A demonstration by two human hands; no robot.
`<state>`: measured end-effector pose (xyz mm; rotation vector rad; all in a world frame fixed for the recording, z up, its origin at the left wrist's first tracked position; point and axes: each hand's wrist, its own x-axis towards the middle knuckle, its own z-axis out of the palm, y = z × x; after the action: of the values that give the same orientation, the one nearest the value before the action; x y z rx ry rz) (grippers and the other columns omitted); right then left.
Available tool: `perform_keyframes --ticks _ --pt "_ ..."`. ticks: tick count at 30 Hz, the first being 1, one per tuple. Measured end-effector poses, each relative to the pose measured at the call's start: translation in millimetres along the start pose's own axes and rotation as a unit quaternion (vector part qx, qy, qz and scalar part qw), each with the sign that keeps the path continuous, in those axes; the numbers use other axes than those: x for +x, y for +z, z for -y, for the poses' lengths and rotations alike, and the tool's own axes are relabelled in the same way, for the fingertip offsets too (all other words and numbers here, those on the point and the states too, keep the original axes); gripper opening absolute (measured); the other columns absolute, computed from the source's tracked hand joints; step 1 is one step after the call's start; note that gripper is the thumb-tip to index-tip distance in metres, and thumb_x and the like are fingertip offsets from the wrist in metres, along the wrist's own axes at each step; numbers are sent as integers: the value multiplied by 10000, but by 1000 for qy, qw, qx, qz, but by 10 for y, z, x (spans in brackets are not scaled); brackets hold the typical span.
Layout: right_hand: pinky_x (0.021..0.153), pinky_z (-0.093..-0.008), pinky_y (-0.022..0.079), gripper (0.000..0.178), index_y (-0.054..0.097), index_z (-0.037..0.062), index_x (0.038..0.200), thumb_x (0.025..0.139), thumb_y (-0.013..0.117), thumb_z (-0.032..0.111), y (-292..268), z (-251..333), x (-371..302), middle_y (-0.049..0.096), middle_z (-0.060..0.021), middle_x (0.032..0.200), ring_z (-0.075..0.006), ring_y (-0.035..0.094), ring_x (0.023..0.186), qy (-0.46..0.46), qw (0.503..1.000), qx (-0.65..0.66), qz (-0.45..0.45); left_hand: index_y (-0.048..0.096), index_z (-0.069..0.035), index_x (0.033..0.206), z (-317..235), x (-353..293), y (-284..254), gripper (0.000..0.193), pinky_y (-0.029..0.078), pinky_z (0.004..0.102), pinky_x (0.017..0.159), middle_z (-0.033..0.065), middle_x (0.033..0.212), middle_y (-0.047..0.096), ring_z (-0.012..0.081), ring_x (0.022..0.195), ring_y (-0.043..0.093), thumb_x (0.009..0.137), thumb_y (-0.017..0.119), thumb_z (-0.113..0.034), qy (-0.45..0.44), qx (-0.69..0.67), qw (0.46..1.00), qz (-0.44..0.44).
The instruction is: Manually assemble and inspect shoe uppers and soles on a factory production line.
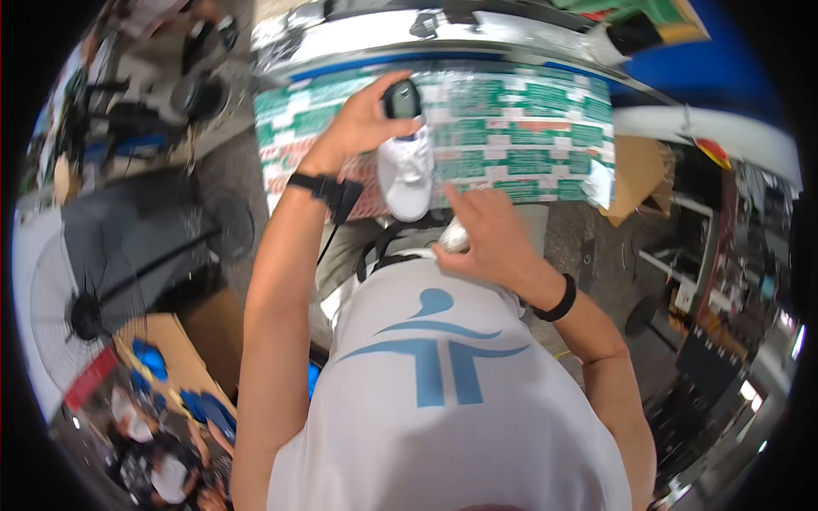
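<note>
A white lace-up shoe [407, 183] lies at the near edge of the table, its toe pointing toward me. My left hand [366, 119] is closed around its heel end, thumb on the near side and fingers on the far side. A dark grey-green oval piece [402, 100] shows at the shoe's opening; I cannot tell what it is. Beside the toe, off the table's near edge, my right hand [490, 234] has its thumb and fingers around a small white, crumpled-looking thing [455, 236]. Most of that thing is hidden by the hand.
Green-and-white printed sheeting covers the table [486, 128]. A white scrap [598, 183] lies at its right end, beside a brown cardboard piece [641, 175]. A white ledge [511, 38] runs along the back. A large fan [85, 315] stands at left, with people [162, 460] at lower left.
</note>
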<state>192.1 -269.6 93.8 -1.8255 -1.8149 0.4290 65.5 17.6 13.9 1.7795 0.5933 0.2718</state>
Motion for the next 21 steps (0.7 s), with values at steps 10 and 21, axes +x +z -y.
perform_keyframes --ticks 10,21 --pt "911 -495 474 832 649 -55 1387 757 900 427 702 -332 151 645 -160 1058 -365 630 1002 50 988 31 -144 474 -66 1680 -169 16 117 823 554 404 1113 135 1478 661 232 1301 653 957 866 -90 11 34 999 -10" --pt "1008 -507 465 943 594 -96 1461 796 892 503 532 -962 90 665 -163 1128 -367 625 1078 102 962 -41 -251 391 -131 1740 -337 -149 210 858 562 395 1094 163 1571 579 282 1384 600 1007 833 -77 -95 -15 995 -7"
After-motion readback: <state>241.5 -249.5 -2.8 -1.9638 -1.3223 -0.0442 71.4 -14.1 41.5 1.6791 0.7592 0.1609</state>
